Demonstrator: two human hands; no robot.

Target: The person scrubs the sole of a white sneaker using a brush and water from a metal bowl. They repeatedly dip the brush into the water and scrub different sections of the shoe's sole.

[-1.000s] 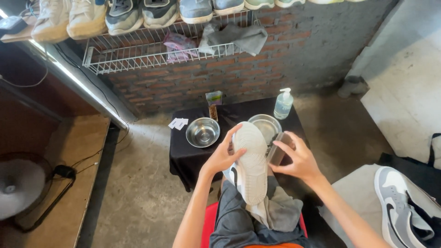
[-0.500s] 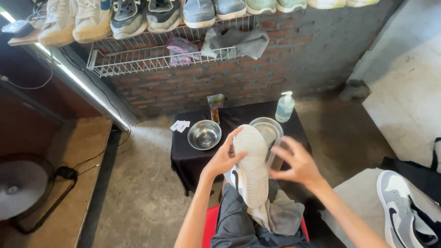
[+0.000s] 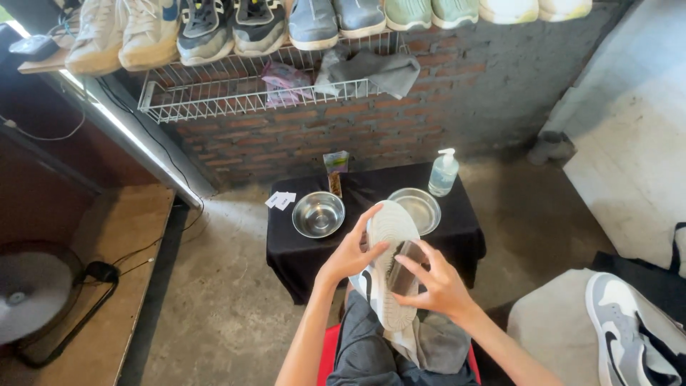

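A white sneaker (image 3: 389, 230) is held sole-up over my lap. My left hand (image 3: 351, 250) grips its left edge, fingers curled over the sole. My right hand (image 3: 434, 286) holds a clear-backed brush (image 3: 404, 267) pressed bristles-down against the middle of the sole. A grey cloth (image 3: 436, 343) lies on my lap beneath the shoe.
A small black-draped table (image 3: 300, 250) ahead carries two steel bowls (image 3: 318, 214) (image 3: 416, 206), a pump bottle (image 3: 443, 174) and a small packet. A wire shelf (image 3: 236, 96) with several shoes hangs on the brick wall. Another grey-white sneaker (image 3: 632, 332) lies at right; a fan (image 3: 28, 293) stands at left.
My right hand has brought the brush leftward from beside the shoe onto its sole. My left hand has kept its hold on the shoe.
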